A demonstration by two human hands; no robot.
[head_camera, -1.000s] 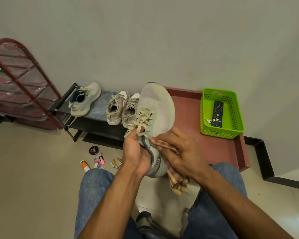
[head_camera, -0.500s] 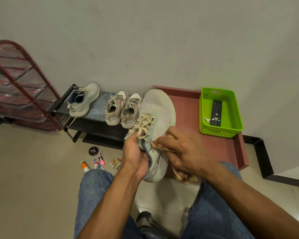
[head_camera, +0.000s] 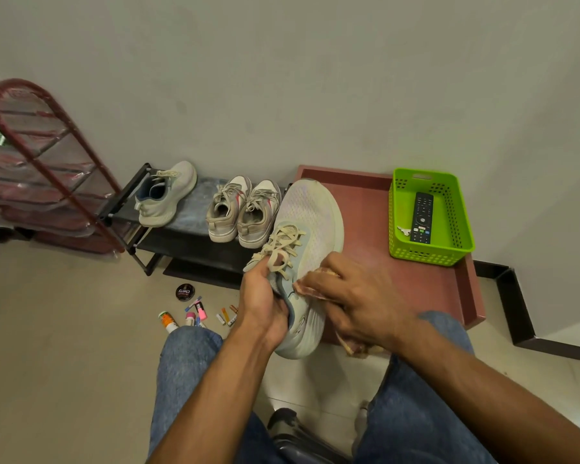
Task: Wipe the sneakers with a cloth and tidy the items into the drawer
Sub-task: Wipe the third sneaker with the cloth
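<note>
Left hand (head_camera: 265, 306) grips the sneaker (head_camera: 307, 242) by its collar, toe pointing away toward the wall; right hand (head_camera: 355, 303) clutches the cloth (head_camera: 315, 286) pressed on its right flank, so it's nearer.

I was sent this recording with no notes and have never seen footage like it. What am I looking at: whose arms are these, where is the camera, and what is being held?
There is no machine here. A person wears a wide-angle camera on their head, so you look down along their own arms and jeans. This is the only view.

The left hand grips a pale sneaker by its heel end. The right hand presses a cloth against the shoe's side, wiping it.

Three more sneakers sit on a low black rack. A shoe polish tin and small tubes lie on the floor. To the right, a reddish tray-like surface carries a green basket holding a remote control.
</note>
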